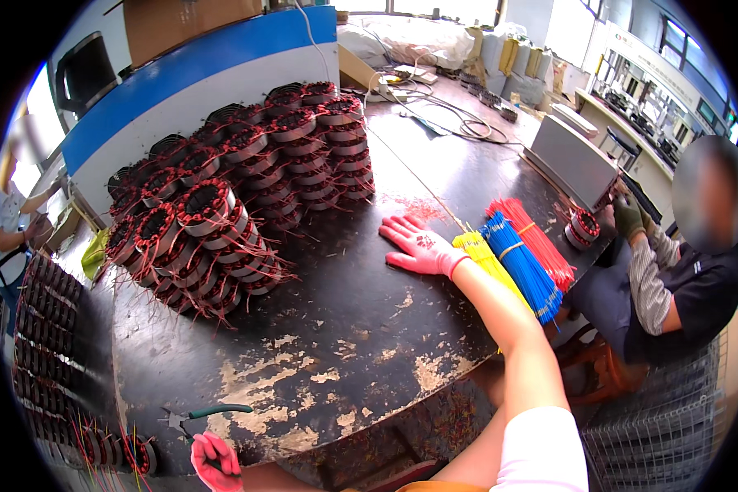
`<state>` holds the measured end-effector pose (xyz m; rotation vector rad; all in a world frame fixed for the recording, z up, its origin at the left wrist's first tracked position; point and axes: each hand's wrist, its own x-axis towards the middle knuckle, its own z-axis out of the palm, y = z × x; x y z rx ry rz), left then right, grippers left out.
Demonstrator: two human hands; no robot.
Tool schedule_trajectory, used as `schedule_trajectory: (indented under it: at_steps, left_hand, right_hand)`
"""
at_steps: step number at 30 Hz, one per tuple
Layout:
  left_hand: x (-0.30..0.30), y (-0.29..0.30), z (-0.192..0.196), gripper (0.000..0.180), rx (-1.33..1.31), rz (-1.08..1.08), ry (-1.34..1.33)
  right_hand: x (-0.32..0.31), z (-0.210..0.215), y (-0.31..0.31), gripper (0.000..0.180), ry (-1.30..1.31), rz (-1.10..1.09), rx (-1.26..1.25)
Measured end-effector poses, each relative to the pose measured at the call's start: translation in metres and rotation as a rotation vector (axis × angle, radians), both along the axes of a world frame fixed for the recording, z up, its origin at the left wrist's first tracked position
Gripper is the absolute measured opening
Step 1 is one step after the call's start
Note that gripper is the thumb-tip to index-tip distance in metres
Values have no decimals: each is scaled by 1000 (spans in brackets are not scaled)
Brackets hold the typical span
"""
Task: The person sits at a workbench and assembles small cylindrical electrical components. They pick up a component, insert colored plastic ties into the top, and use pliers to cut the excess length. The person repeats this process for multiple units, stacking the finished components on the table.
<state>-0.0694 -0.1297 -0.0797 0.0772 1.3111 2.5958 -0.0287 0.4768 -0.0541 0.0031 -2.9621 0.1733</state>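
Right hand [418, 246] flat, fingers spread, beside yellow wire bundle [485, 261]; left hand [215, 461] gripping green-handled pliers [205, 416].

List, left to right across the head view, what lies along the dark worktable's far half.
Stacked copper-wound motor stators → right hand in a pink glove → yellow wire bundle → blue wire bundle → red wire bundle → single stator by a co-worker's gloved hand.

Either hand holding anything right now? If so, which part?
Left hand closes on one green handle of the pliers, though its grip is partly hidden. Right hand lies flat and open on the table beside the yellow wire bundle, holding nothing.
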Motion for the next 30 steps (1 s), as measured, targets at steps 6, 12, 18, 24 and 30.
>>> schedule_trajectory:
  at_steps: [6, 12, 18, 24, 30]
  left_hand:
    - [5, -14, 0, 41, -14, -33, 32]
    - [6, 8, 21, 40, -34, -153, -5]
    - [7, 15, 23, 38, -69, -131, -6]
    - [15, 11, 30, 40, -106, -160, 70]
    - [20, -11, 64, 26, -366, 12, 187]
  right_hand:
    - [-10, 18, -39, 74, 194, 96, -108]
    - [36, 9, -19, 78, 83, -73, -19]
    - [32, 11, -60, 70, 114, -30, 96]
    - [16, 72, -333, 45, 46, 274, -686]
    - [-43, 49, -395, 28, -218, 165, -926]
